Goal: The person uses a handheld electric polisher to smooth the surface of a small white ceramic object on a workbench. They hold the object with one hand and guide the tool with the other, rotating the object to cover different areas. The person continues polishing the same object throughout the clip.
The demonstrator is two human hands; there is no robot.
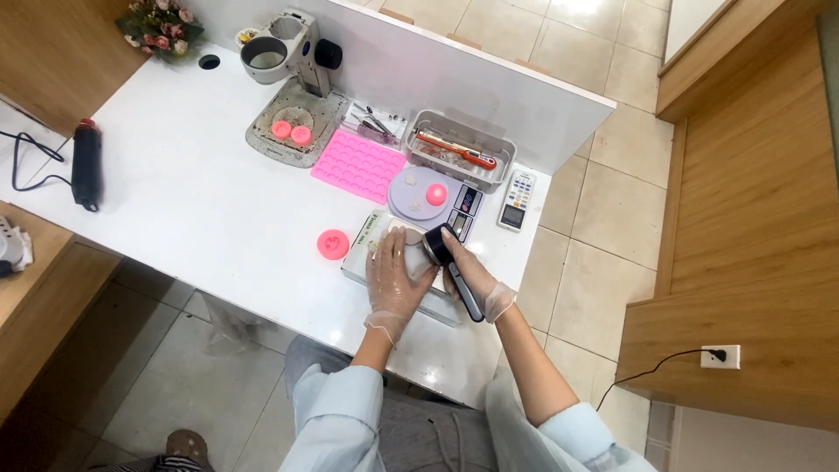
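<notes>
My left hand (398, 278), in a clear glove, lies flat on a white box (367, 245) at the front of the white table (192, 201), fingers spread over a pale round piece. My right hand (476, 284), also gloved, grips a dark hand-held tool (447, 262) with its round head pressed down beside my left fingers. A pink round piece (333, 245) rests on the table just left of the box.
A small scale (428, 199) with a lilac plate and a pink ball stands behind the box. A pink silicone mould (360, 166), a tray of tools (459, 150), a remote-like device (517, 201), a press machine (293, 87) and a black heat gun (86, 164) lie around.
</notes>
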